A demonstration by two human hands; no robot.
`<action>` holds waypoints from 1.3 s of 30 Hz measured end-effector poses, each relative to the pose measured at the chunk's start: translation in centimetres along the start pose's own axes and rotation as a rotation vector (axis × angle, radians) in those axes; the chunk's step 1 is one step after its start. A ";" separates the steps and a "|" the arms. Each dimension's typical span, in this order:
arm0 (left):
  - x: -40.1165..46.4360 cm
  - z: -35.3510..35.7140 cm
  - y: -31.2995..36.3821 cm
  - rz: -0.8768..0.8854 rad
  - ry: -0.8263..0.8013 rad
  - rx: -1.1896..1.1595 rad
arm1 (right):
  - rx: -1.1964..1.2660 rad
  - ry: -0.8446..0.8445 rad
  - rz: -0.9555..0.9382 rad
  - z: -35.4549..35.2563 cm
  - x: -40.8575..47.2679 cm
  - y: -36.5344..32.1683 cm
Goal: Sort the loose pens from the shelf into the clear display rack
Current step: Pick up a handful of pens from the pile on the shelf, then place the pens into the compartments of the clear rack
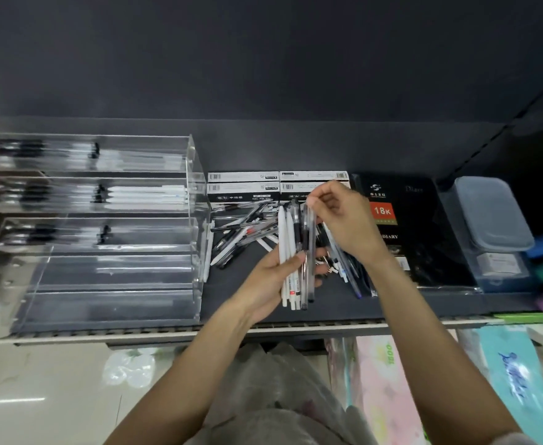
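Both hands work a bundle of pens over the shelf.

The left hand (273, 277) has its grip clenched round the bundle of pens (297, 255); the right hand (340, 220), above it, pinches the bundle's top. Loose pens (247, 229) lie behind the hands; the clear rack (109, 220) stands to their left.

Both bare forearms are reaching forward and up from the bottom edge, converging toward centre. Left hand (271, 277) is lying palm up, fingers curling round a bundle of pens (295, 252), thumb pressing across the front of the barrels. Right hand (340, 220) is hovering just above and right of it, wrist bending downward, back of hand facing the camera, thumb and fingertips pinching at the bundle's top ends.
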State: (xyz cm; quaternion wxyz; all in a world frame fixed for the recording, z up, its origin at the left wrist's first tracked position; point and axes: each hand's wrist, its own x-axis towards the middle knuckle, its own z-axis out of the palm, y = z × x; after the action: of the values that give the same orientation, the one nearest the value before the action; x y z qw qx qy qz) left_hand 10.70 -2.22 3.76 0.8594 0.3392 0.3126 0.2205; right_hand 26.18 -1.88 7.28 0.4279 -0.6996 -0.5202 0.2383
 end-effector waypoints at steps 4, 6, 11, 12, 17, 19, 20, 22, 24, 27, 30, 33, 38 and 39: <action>-0.2 0.3 0.0 0.015 0.062 -0.019 | 0.064 -0.001 0.023 0.9 0.2 -0.1; -0.2 0.5 0.1 0.048 0.126 -0.052 | 0.124 -0.026 0.041 1.4 0.1 -0.3; -0.8 -0.3 1.0 0.237 0.302 -0.215 | 0.260 -0.085 0.093 2.0 -2.9 -0.1; -1.1 -0.7 1.3 0.279 0.329 -0.250 | 0.260 -0.120 0.105 2.3 -4.0 -0.2; -3.4 -2.5 2.4 0.414 0.424 -0.409 | 0.164 -0.244 -0.048 6.7 -8.5 -2.7; -4.4 -3.2 2.6 0.430 0.485 -0.421 | 0.214 -0.209 -0.058 8.1 -8.8 -3.4; -4.9 -3.6 2.5 0.431 0.509 -0.417 | 0.243 -0.198 -0.047 8.6 -8.7 -3.7; -6.0 -4.4 2.5 0.433 0.548 -0.425 | 0.292 -0.210 -0.026 9.6 -8.7 -4.4; -7.1 -5.2 2.7 0.438 0.589 -0.470 | 0.299 -0.246 -0.016 10.6 -8.8 -4.7; -8.7 -6.7 2.8 0.462 0.579 -0.465 | 0.289 -0.271 -0.013 12.5 -9.0 -5.3; -9.9 -8.5 3.3 0.456 0.602 -0.419 | 0.251 -0.292 0.001 14.7 -9.1 -6.3; -10.7 -10.8 4.2 0.455 0.587 -0.390 | 0.165 -0.327 0.021 17.0 -8.9 -7.7; -11.3 -15.2 6.8 0.402 0.510 -0.367 | -0.060 -0.139 -0.106 20.8 -6.9 -10.3; -11.5 -16.0 7.4 0.391 0.493 -0.351 | -0.105 -0.097 -0.129 21.5 -6.5 -11.0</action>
State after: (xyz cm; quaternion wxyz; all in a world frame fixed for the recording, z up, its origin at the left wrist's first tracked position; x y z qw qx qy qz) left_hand -9.67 3.14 4.37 0.7450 0.1764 0.3971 0.5061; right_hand 1.42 0.61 4.65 0.3793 -0.6737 -0.5962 0.2163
